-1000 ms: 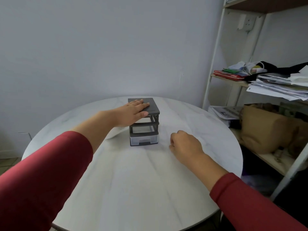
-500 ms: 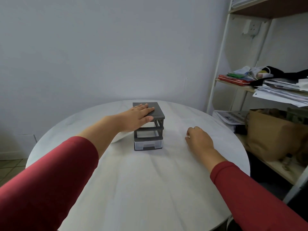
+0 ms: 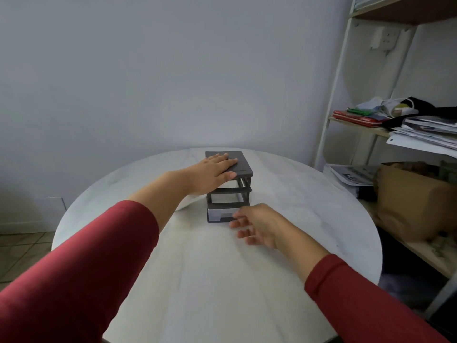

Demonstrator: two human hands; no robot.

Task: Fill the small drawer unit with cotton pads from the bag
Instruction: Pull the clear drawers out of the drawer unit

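On the right of the room, one white-framed shelf unit with wooden boards, holding one brown paper bag low down and loose stacks of papers above it; too jumbled to count.

One round white table fills the middle, pale wall behind it.

Two forearms in red sleeves, left sleeve and right sleeve, reach in from the near edge.

One small drawer unit stands on the far half of the table, near centre. Dark grey frame, upright, long axis vertical. Three tiers counted. Drawer fronts face the person, and the longer side of the flat top runs away from the person. One clear drawer sits pushed in at the lowest tier. The two upper tiers look open-fronted; cannot tell if drawers are in them.

Left hand lies flat on the unit's top, fingers straight and together, thumb at the front edge, pressing down, not curled round anything.

Right hand is low at the unit's front right corner, beside the clear drawer. Its fingers are loose and slightly spread, holding nothing. Motion blur; cannot tell if they touch the drawer.

One white rounded thing lies on the table just left of the unit, mostly hidden behind the left forearm; cannot tell what it is.
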